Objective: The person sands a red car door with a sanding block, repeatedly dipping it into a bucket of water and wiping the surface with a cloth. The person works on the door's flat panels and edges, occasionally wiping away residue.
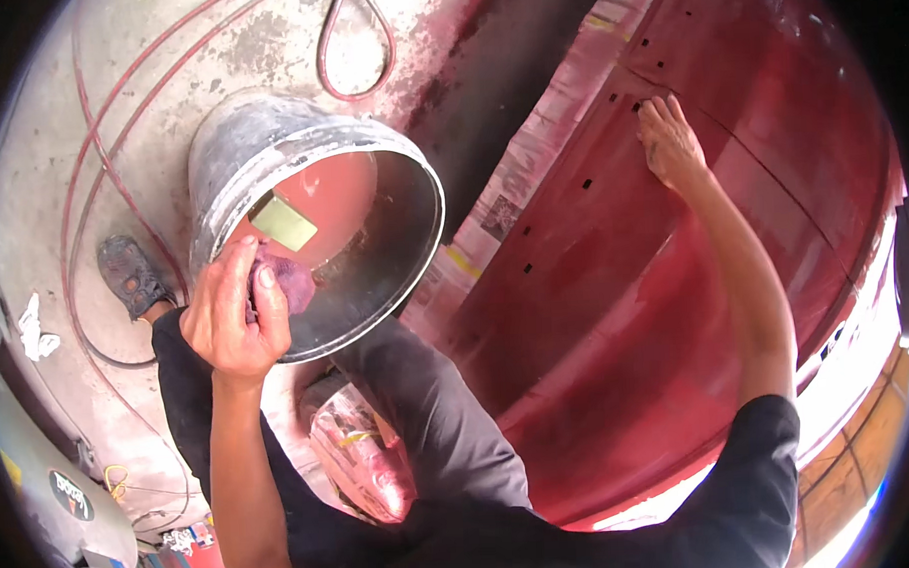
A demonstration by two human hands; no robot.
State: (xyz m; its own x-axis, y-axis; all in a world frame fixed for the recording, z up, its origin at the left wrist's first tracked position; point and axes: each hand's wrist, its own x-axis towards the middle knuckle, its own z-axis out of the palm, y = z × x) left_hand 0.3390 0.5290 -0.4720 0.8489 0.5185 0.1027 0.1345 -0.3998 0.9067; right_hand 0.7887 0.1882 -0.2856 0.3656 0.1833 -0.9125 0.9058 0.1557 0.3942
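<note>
My left hand [233, 317] grips a wet, crumpled purple-maroon rag [292, 280] over the near rim of a grey, paint-smeared bucket [259, 121]. Reddish, cloudy water [341, 193] fills the bucket's lower part. Beside the rag, a pale yellow-green rectangular block [284, 223] lies in the water. On the far right side, my right hand [670, 141] rests on a large dull-red car body panel [616, 308], near a row of small dark holes. Its fingers lie against the surface, and nothing shows in them.
Red-stained masking paper [520, 162] runs along the panel's left edge. A red hose [93, 116] loops over the stained concrete floor [32, 219]. My shoe [134, 275] stands left of the bucket. A grey tank [72, 498] lies at the lower left, with crumpled white paper [36, 334] above it.
</note>
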